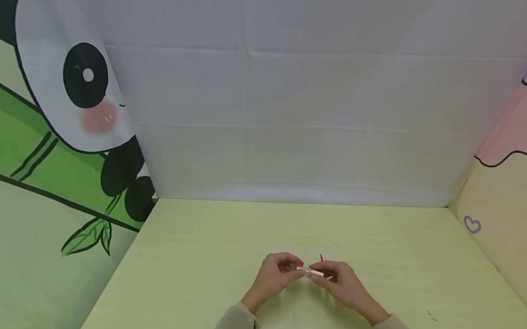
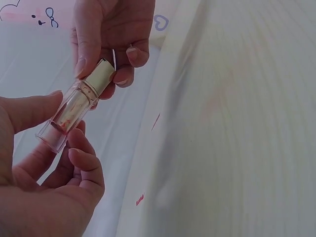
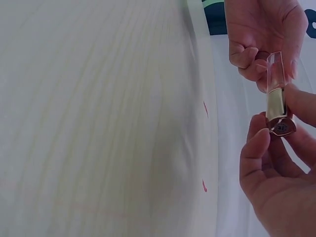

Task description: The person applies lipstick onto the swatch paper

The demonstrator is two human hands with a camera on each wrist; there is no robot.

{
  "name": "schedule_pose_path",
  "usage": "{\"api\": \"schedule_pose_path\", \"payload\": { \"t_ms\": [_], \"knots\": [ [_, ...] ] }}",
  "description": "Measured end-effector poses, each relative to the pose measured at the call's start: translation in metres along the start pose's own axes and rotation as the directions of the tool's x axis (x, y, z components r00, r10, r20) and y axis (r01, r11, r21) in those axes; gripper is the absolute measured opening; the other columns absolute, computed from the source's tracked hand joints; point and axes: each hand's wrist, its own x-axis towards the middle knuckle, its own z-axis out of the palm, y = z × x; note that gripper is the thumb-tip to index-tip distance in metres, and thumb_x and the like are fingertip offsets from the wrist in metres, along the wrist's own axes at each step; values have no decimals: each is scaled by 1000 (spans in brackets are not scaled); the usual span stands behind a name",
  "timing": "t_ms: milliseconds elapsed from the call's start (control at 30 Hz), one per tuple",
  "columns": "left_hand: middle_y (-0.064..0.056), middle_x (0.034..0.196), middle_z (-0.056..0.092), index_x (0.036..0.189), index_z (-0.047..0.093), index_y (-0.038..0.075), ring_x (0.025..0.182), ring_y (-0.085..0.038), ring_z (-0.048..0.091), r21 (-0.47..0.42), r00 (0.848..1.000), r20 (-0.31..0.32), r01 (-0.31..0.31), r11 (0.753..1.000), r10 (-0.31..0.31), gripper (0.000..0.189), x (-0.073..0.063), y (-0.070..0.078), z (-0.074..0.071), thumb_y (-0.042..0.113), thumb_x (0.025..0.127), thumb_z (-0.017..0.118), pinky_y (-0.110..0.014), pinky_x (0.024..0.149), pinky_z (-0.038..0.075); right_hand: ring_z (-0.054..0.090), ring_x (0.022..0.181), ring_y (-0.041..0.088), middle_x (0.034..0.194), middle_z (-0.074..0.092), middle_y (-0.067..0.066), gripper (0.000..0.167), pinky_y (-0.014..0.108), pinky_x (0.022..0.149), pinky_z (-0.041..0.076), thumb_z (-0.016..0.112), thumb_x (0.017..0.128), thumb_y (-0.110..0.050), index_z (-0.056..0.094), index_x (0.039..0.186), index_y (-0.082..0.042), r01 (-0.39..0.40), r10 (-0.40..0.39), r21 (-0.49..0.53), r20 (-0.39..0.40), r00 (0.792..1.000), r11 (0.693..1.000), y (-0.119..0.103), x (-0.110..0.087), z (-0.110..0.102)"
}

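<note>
A lipstick tube point(image 1: 316, 273) with a gold base and a clear cap is held between my two hands above the table. My left hand point(image 1: 275, 277) pinches the clear end, thumb on one side and fingers on the other. My right hand point(image 1: 347, 285) grips the gold base point(image 2: 101, 76) between thumb and fingertips. Through the clear cap point(image 2: 57, 131) a gold inner part and reddish smears show. The round end point(image 3: 282, 128) of the base bears a small dark emblem in the right wrist view. Fingers of both hands partly cover the tube.
The pale yellow table point(image 1: 198, 274) runs back to a white cloth wall point(image 1: 286, 105). A panda-and-bamboo panel point(image 1: 22, 206) stands to the left, a pink and cream one point(image 1: 524, 183) to the right. Small red streaks point(image 2: 140, 199) mark the table near its edge.
</note>
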Motion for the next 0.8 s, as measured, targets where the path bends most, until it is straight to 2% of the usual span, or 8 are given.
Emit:
{"api": "schedule_pose_path", "payload": {
  "t_ms": [100, 167, 333, 400, 533, 700, 800],
  "knots": [
    [-13, 84, 66, 93, 68, -8, 69, -20, 60, 15, 1000, -6, -9, 1000, 9, 16, 2, -4, 1, 3, 82, 73, -23, 62, 49, 66, 85, 17, 100, 67, 6, 27, 30, 70, 54, 67, 91, -20, 67, 111, -2, 2, -2, 6, -3, 1000, 1000, 0, 0, 0],
    [-12, 83, 66, 92, 69, -7, 68, -19, 60, 25, 1000, -12, -14, 1000, 14, 15, 4, -12, 3, 2, 82, 73, -24, 61, 49, 66, 85, 17, 100, 67, 7, 27, 30, 70, 54, 67, 91, -18, 67, 111, -1, 5, -5, 5, -2, 1000, 1000, 0, 0, 0],
    [-2, 81, 65, 90, 71, 2, 67, -12, 59, 58, 999, -37, -8, 998, 10, 13, 7, -33, 6, 9, 81, 77, -24, 62, 49, 65, 83, 17, 100, 67, 10, 25, 28, 68, 54, 67, 91, -13, 66, 111, 2, 19, -19, -3, 5, 1000, 1000, -2, 0, 1],
    [1, 81, 65, 89, 72, 4, 68, -11, 60, 55, 999, -35, -8, 998, 10, 14, 7, -37, 7, 12, 80, 78, -25, 63, 50, 65, 83, 17, 99, 67, 11, 24, 29, 66, 54, 66, 91, -10, 66, 111, 4, 20, -20, -5, 10, 1000, 1000, -3, -1, 1],
    [-1, 83, 66, 92, 70, 2, 71, -13, 62, 15, 1000, -13, -20, 1000, 20, 17, 5, -41, 7, 11, 80, 78, -26, 65, 52, 65, 79, 19, 97, 67, 11, 23, 29, 63, 54, 68, 89, -5, 66, 110, 4, 28, -27, -26, 13, 1000, 999, 0, -2, 3],
    [-5, 86, 67, 104, 65, -6, 76, -17, 65, -51, 999, 7, -31, 998, 32, 29, 4, -38, 7, 5, 80, 77, -27, 69, 53, 64, 76, 13, 90, 69, 1, 20, 27, 60, 52, 73, 85, -10, 70, 104, -5, 55, -54, -106, 18, 998, 993, 2, -1, 10],
    [-6, 89, 68, 103, 66, -4, 77, -16, 65, -55, 999, 27, -22, 998, 24, 27, 3, -35, 10, 4, 79, 77, -27, 71, 53, 64, 74, 11, 85, 69, -4, 17, 27, 60, 50, 76, 82, -15, 71, 97, -11, 74, -74, -161, 9, 997, 984, 2, -1, 13]
  ]
}}
